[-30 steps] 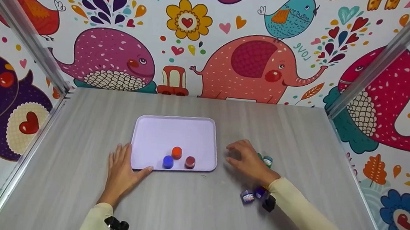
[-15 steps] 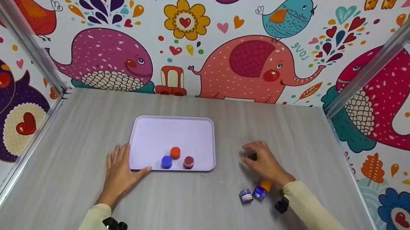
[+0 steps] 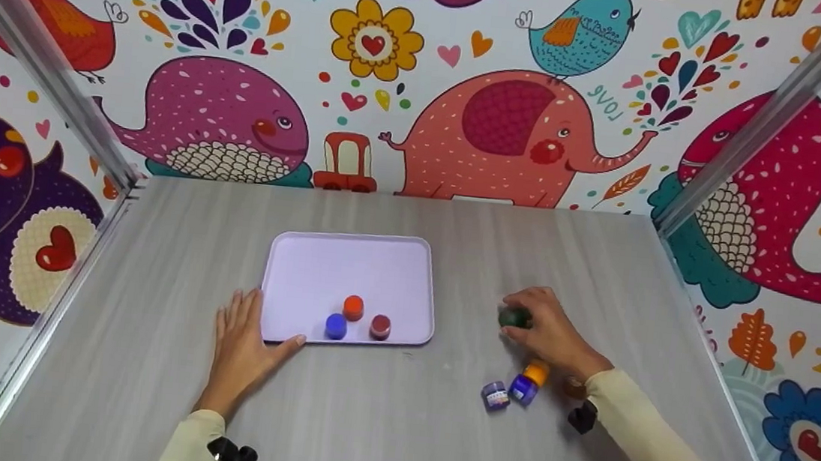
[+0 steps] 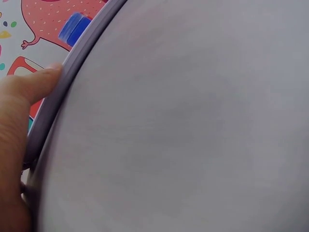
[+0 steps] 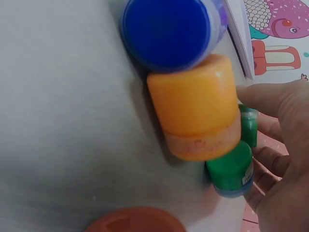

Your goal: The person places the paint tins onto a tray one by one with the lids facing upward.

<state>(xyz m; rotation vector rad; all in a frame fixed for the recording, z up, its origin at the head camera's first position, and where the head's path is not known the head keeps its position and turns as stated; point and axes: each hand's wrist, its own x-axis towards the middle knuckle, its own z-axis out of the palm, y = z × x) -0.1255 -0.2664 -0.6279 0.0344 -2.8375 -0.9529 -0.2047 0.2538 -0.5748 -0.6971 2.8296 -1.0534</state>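
Observation:
My right hand (image 3: 548,330) has its fingers and thumb around a dark green paint jar (image 3: 515,317) right of the tray. In the right wrist view a green jar (image 5: 231,169) and another green piece (image 5: 248,126) show near the fingers, partly hidden. My left hand (image 3: 241,350) rests at the near left corner of the pale lilac tray (image 3: 348,255), fingers straight along its side. Its thumb (image 4: 46,82) lies on the near rim. On the tray stand a red-orange jar (image 3: 353,307), a blue jar (image 3: 336,326) and a dark red jar (image 3: 380,326).
Nearer than the right hand stand a purple jar (image 3: 495,395), a blue-purple jar (image 3: 523,390) and an orange jar (image 3: 536,371), close together. A brown jar (image 3: 574,386) is partly hidden by the right wrist. A patterned wall (image 3: 362,105) stands behind the grey table (image 3: 362,422).
My right hand has moved right, away from the tray, and its fingers now surround the dark green jar. The orange and brown jars have come into view. The left hand stays put.

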